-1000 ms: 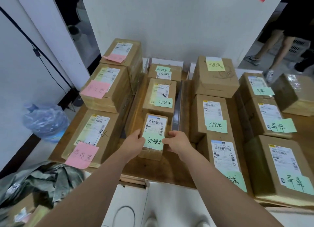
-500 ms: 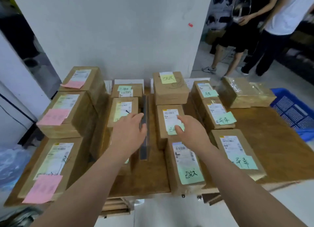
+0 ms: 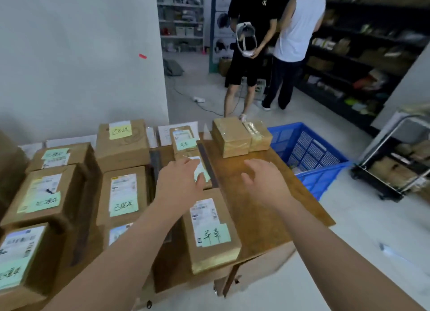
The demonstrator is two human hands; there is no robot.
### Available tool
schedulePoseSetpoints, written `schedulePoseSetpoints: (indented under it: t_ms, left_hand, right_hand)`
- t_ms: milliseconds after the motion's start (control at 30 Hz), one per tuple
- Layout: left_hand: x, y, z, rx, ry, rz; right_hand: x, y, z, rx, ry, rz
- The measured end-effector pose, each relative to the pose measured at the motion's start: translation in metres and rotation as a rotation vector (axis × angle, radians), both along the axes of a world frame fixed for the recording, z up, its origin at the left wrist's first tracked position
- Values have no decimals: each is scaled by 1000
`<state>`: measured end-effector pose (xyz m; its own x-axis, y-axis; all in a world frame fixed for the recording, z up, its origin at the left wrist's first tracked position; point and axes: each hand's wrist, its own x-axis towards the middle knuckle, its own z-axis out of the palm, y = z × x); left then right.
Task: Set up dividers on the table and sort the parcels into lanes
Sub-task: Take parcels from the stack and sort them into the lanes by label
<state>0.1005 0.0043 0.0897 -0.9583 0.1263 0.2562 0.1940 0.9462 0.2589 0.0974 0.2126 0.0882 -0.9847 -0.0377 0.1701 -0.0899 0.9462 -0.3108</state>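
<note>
Head view: the left hand (image 3: 180, 182) and right hand (image 3: 265, 182) are stretched forward palm-down, fingers loosely spread, nothing held; a tape-wrapped brown cardboard parcel (image 3: 231, 137) is seen at twelve o'clock.

left hand (image 3: 180, 182): extended, fingers loosely spread | right hand (image 3: 265, 182): extended, fingers relaxed

Wooden tabletop (image 3: 253, 227) carrying labelled cardboard parcels (image 3: 123, 194) in rows running front to back, most bearing green sticky notes. A dark divider strip (image 3: 208, 161) lies flat beside the rightmost row. Two tape-wrapped parcels (image 3: 231, 139) sit touching at the far right corner.
</note>
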Motion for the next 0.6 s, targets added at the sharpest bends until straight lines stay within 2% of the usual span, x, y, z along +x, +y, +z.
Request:
schedulePoseSetpoints:
  t_ms: [233, 600]
  left_hand:
    - [-37, 94, 0, 27, -18, -30]
    - [-160, 141, -7, -30, -75, 1]
  right_hand:
    - [-35, 91, 2, -7, -9, -12]
    - [-151, 141, -7, -79, -75, -29]
